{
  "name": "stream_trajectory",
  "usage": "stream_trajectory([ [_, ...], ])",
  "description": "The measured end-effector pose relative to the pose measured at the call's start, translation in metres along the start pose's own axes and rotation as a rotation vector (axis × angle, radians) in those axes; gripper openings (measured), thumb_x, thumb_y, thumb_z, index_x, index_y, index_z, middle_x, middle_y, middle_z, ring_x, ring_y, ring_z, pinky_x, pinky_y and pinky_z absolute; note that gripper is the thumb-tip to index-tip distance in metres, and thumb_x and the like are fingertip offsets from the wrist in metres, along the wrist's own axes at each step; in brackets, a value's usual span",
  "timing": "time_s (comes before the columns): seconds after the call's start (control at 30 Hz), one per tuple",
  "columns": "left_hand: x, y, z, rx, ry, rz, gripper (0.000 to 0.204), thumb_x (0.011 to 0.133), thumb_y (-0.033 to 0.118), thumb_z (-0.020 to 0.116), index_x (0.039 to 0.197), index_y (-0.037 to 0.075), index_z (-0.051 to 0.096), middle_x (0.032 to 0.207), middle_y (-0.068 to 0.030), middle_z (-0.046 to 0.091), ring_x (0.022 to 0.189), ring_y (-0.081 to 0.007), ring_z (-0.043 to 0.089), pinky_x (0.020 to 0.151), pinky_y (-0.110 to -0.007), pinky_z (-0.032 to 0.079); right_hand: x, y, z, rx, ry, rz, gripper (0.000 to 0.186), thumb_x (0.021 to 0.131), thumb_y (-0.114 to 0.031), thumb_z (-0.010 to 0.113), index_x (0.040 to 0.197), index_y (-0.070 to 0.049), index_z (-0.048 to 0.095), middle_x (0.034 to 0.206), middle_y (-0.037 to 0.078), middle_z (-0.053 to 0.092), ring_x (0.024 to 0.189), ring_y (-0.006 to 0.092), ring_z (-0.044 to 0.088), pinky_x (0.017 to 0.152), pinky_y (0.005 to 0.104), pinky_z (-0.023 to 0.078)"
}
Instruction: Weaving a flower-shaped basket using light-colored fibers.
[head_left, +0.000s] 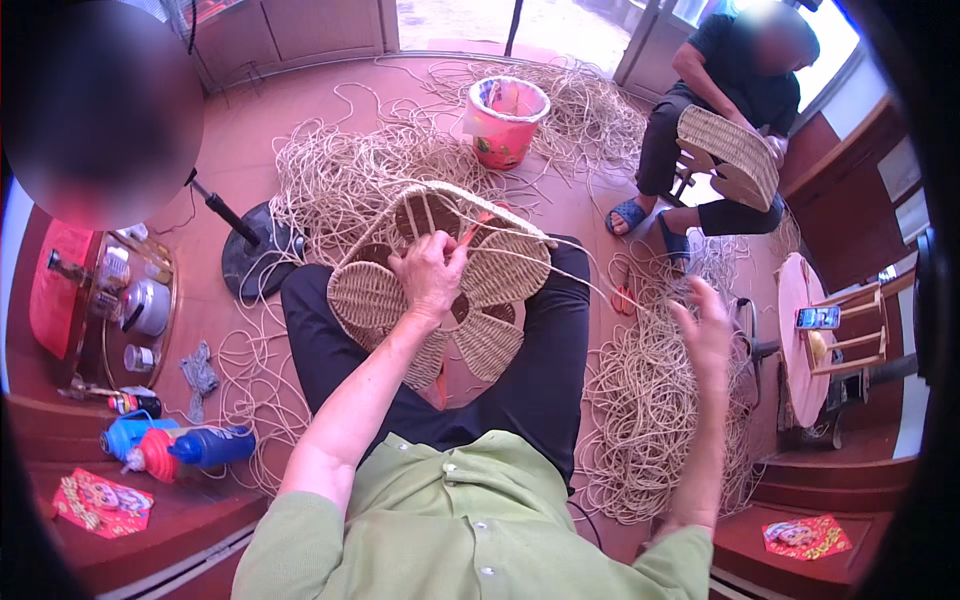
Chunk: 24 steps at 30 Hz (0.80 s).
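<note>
A flower-shaped woven cord piece (505,270) with brown backing rests across my thighs, with some petals covered in weave and the top one crossed by pale strands. My left hand (432,268) grips it at the upper middle, fingers bent over those strands beside the brown surface; the fingertips are partly hidden. A loose cord stretches from the piece toward the right. My right hand (705,325) is raised off to the right of the piece, slightly blurred, with fingers apart and nothing visible between them. An orange object (474,225) shows at the piece's upper edge.
Heaps of cord (650,420) surround me. A pink bucket (505,135) stands ahead. A co-worker (700,70) at upper right holds another woven piece (730,150). A pedestal base (240,270), bottles (210,445) and a trolley (80,300) are left; a round stool (795,385) is right.
</note>
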<state>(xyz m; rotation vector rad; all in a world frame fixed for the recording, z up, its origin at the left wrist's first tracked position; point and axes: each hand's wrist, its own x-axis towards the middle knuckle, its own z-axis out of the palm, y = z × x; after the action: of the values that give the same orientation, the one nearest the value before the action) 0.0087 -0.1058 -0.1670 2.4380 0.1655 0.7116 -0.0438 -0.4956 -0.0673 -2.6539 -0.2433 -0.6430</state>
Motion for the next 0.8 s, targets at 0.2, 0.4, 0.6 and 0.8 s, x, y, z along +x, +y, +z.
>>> stream_trajectory([
  [0.2,-0.005,0.014,0.017,0.010,0.063,-0.004,0.015,0.080,0.024,0.067,0.078,0.012,0.060,0.075,-0.0007,0.063,0.077,-0.0208,0.062,0.083,-0.043,0.035,0.047,-0.137,0.136,-0.034,-0.220,-0.039,0.050,0.087,-0.026,0.070,0.131,-0.012,0.050,0.121,0.015,0.059,0.097,0.0377,0.066,0.078,0.0473,0.054],
  [0.4,-0.008,0.002,0.008,0.021,0.146,0.008,0.013,0.079,0.024,0.067,0.079,0.013,0.061,0.075,-0.0009,0.062,0.079,-0.0208,0.062,0.085,-0.042,0.036,0.046,-0.108,0.111,0.024,-0.025,-0.310,0.013,0.087,-0.019,0.068,0.091,-0.009,0.060,0.083,0.009,0.057,0.072,0.0292,0.064,0.062,0.0410,0.052],
  [0.6,-0.006,0.008,0.017,0.026,0.159,0.089,0.015,0.080,0.027,0.068,0.076,0.014,0.063,0.077,-0.0035,0.062,0.077,-0.0221,0.061,0.079,-0.042,0.034,0.035,-0.108,0.129,-0.110,-0.026,-0.212,0.028,0.090,-0.026,0.066,0.111,-0.010,0.057,0.091,0.010,0.062,0.076,0.0301,0.067,0.060,0.0406,0.053],
  [0.8,-0.008,0.008,0.014,0.033,0.096,0.024,0.013,0.080,0.026,0.066,0.077,0.013,0.066,0.079,-0.0042,0.063,0.082,-0.0225,0.062,0.088,-0.042,0.035,0.023,-0.093,0.130,0.002,-0.091,-0.490,0.016,0.087,-0.022,0.065,0.090,-0.008,0.057,0.072,0.008,0.056,0.067,0.0250,0.063,0.057,0.0392,0.050],
])
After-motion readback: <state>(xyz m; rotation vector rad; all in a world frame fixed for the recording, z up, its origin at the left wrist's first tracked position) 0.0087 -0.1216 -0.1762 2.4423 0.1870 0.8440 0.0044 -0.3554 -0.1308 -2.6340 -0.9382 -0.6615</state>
